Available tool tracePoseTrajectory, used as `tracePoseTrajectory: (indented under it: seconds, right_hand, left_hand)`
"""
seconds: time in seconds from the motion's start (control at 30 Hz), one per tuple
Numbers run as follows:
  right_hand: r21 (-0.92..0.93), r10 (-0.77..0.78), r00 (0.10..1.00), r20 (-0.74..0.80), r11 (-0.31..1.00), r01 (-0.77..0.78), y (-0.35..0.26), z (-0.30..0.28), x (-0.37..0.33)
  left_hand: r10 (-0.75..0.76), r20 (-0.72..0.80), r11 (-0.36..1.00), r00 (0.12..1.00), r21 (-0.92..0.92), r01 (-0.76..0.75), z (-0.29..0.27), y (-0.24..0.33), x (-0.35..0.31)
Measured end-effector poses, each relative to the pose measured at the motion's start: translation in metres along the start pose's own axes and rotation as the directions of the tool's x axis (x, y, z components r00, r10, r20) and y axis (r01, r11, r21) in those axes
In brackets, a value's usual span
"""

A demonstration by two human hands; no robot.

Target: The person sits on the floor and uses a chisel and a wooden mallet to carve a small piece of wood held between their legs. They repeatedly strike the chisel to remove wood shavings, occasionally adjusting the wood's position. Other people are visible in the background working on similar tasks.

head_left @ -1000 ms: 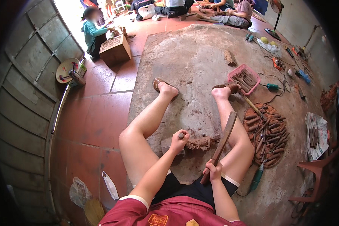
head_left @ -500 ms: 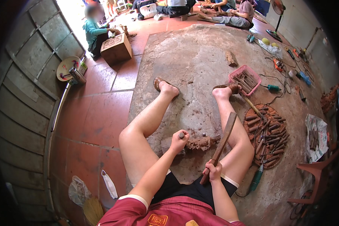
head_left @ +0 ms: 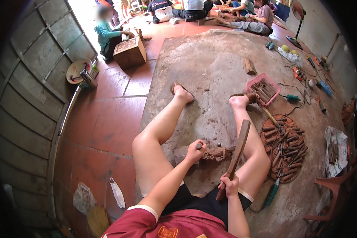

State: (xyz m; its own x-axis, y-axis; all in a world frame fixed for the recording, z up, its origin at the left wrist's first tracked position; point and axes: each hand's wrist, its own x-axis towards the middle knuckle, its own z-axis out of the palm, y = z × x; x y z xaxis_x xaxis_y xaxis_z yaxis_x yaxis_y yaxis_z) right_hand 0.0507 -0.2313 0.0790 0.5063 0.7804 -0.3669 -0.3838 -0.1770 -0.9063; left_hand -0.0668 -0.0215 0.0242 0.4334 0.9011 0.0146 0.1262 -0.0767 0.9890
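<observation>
My left hand (head_left: 195,153) is closed around a tool with a round wooden handle (head_left: 198,146), likely a chisel. Its butt end points up, and the hand and carving hide its lower end. A rough brown wood carving (head_left: 216,153) lies between my legs, just right of that hand. My right hand (head_left: 229,186) grips the lower end of a long, flat wooden mallet bar (head_left: 239,148), which slants up over my right thigh, apart from the handle. Beneath my left hand, a pale block (head_left: 181,154) shows at the carving's left end.
Right of my leg, a round tray (head_left: 286,180) holds many wood-handled tools. Beyond it stand a pink basket (head_left: 261,103) of wood sticks, power tools and cords (head_left: 292,98). A wooden box (head_left: 129,53) stands far left beside a person (head_left: 107,35); other people sit at the back.
The whole view has shifted slightly, so the scene sits a little farther right and lower. Both hands keep their grips; the handle and the mallet bar stay apart.
</observation>
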Motion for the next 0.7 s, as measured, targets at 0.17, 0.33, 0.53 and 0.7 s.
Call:
tracePoseTrajectory:
  seconds: [0.17,0.33,0.53,0.7]
  right_hand:
    - [-0.158,0.032,0.995,0.089,0.987,-0.018,-0.036,-0.007,-0.008]
    - [-0.29,0.081,0.985,0.155,0.957,-0.033,-0.059,-0.006,-0.027]
    - [-0.28,0.122,0.969,0.214,0.958,-0.058,-0.037,-0.009,-0.025]
    - [-0.139,0.104,0.969,0.225,0.987,-0.074,-0.012,0.002,-0.019]
  left_hand:
    - [0.044,0.045,0.998,0.998,0.045,-0.046,0.008,0.003,-0.001]
    - [-0.008,0.052,1.0,0.999,0.021,0.007,0.014,0.007,0.003]
    - [0.037,0.094,0.999,0.995,-0.028,-0.035,0.005,0.011,-0.003]
    - [0.033,0.085,0.999,0.996,-0.045,-0.029,0.004,0.008,-0.002]
